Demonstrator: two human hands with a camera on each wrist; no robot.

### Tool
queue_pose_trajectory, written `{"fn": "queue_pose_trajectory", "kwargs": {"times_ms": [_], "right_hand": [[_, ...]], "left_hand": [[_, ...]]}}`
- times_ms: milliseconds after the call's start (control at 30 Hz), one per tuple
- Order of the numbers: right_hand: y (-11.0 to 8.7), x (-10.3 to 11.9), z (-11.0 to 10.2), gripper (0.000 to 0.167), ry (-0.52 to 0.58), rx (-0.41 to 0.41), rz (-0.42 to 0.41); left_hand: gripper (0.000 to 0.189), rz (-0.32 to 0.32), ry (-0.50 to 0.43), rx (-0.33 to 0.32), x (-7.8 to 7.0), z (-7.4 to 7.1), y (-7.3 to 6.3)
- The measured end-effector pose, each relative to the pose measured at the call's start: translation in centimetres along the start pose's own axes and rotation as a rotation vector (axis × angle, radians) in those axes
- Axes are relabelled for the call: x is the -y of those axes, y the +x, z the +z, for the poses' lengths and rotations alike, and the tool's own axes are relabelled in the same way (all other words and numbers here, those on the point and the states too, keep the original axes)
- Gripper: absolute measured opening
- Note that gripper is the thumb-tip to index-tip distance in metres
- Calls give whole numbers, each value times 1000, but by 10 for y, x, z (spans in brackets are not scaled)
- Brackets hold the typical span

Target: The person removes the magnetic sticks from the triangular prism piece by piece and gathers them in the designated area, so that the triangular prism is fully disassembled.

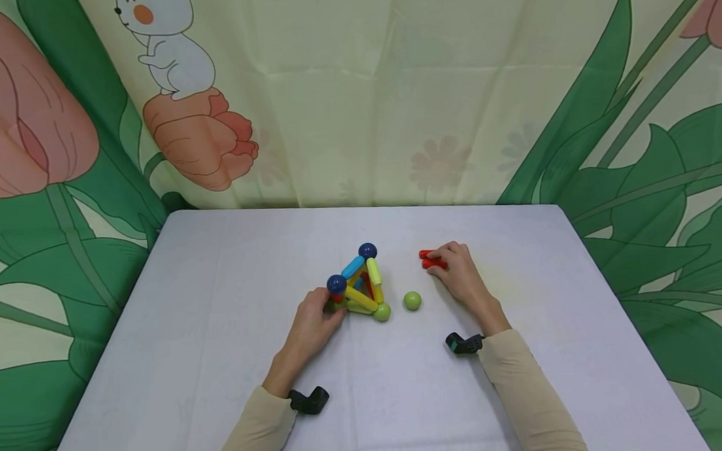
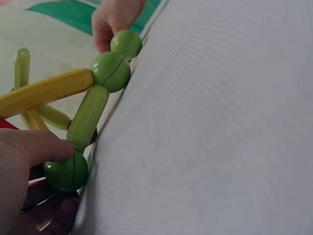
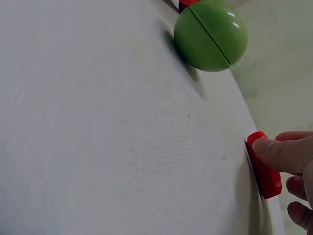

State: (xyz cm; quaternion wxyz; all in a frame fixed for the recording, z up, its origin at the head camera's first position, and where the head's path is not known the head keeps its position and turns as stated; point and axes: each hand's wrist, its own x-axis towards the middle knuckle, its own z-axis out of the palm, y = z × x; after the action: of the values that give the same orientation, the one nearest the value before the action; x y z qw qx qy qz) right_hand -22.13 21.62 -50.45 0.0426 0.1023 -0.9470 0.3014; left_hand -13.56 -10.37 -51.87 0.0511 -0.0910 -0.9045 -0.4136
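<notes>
A frame of magnetic rods and balls point(image 1: 360, 298) stands on the table, with yellow, blue, red and light green rods and dark blue and green balls at its corners. My left hand point(image 1: 317, 320) grips its near left corner, thumb and fingers round a green ball point(image 2: 67, 171). To the right, my right hand point(image 1: 460, 275) pinches two short red rods point(image 1: 425, 254) lying side by side at the table surface; the right wrist view shows the thumb on one red rod point(image 3: 264, 169). Between the hands sits a loose green ball point(image 1: 412, 300).
The white-clothed table point(image 1: 216, 260) ends at the back against a printed curtain point(image 1: 355, 117). Each wrist wears a black camera, one on the left point(image 1: 309, 400) and one on the right point(image 1: 464, 343).
</notes>
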Motion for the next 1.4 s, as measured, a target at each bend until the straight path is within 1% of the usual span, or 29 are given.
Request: {"fn": "queue_pose_trajectory", "kwargs": {"times_ms": [133, 267, 500, 700, 833, 933, 1067, 1200, 1400], "right_hand": [[-1, 3, -1, 29, 18, -25, -17], [-3, 12, -3, 28, 55, -62, -39], [-9, 40, -6, 31, 84, -112, -71], [-15, 66, -4, 34, 113, -146, -129], [-20, 82, -1, 37, 136, -135, -157], [-23, 94, 0, 42, 158, -103, -167], [-26, 107, 1, 48, 170, -65, -209], [-25, 112, 6, 50, 169, -42, -258], [-24, 117, 12, 49, 181, -19, -295]], "left_hand": [[44, -3, -13, -18, 0, 0, 1], [44, -11, -17, -23, 0, 0, 1], [44, -16, -16, -18, 1, 0, 1], [43, -17, -11, -18, 0, 0, 1], [43, -17, -14, -17, -1, -1, 1], [43, -11, -15, -19, -1, -1, 0], [42, 8, -22, -22, 0, -2, 0], [41, 28, -30, -21, 1, -2, 0], [39, 68, -21, -18, 3, -3, 0]]}}
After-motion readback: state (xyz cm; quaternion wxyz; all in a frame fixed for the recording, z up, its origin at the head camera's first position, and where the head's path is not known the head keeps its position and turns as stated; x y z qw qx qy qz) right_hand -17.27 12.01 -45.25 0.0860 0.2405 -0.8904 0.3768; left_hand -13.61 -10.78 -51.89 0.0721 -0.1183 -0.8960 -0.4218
